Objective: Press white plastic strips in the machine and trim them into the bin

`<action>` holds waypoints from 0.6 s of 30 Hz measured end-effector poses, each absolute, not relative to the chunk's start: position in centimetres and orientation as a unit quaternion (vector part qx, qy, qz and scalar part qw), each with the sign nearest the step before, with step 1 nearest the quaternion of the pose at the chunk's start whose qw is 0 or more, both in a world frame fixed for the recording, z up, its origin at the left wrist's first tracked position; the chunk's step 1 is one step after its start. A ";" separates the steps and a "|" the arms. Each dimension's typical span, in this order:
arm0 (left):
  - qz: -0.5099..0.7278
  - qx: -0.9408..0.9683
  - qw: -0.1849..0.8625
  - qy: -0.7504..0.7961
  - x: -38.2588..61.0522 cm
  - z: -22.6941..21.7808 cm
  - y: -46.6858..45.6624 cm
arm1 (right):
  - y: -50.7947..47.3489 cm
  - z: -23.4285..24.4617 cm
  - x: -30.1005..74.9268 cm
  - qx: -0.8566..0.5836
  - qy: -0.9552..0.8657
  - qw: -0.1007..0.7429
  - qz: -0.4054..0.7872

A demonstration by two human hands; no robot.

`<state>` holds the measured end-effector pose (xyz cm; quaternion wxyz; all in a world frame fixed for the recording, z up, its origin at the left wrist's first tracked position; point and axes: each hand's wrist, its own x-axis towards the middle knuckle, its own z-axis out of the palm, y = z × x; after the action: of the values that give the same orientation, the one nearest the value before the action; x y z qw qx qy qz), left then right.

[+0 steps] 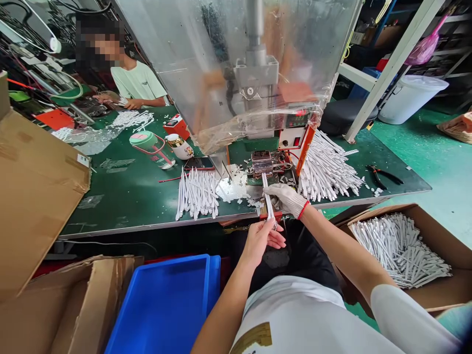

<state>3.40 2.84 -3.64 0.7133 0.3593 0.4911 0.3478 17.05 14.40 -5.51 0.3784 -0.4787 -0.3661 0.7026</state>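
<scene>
A white strip, or a few lying together [269, 204], runs from a metal die block [261, 163] on the press toward my body. Its near end is pinched in the fingers of my left hand [260, 241], which is bare and just off the table's front edge. My right hand [288, 199], in a white knit glove with a red cuff, is closed on the strip close to the die. Small white scraps [236, 184] are scattered around the block. Left of it lies a spread of white strips [198, 193], and a larger heap [326, 169] lies to the right.
A clear plastic guard [221, 64] hangs over the press. Pliers [383, 176] lie at the table's right. A cup [180, 146] and a green-lidded bottle [153, 150] stand left. Below are a blue bin [165, 295] and a carton of strips [460, 275]. A co-worker [136, 81] sits across.
</scene>
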 end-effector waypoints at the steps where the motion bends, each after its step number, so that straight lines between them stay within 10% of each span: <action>1: 0.348 0.360 0.714 0.490 3.4 -3.6 2.8 | 14.4 -5.6 17.1 -0.481 -0.367 0.377 0.701; 18: 0.350 0.368 0.711 0.487 3.8 -3.6 3.6 | 16.8 -5.0 15.6 -0.486 -0.336 0.440 0.676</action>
<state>3.82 3.56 -3.58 0.7106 0.3678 0.4873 0.3497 15.63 16.75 -4.96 0.4405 -0.4863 -0.3357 0.6759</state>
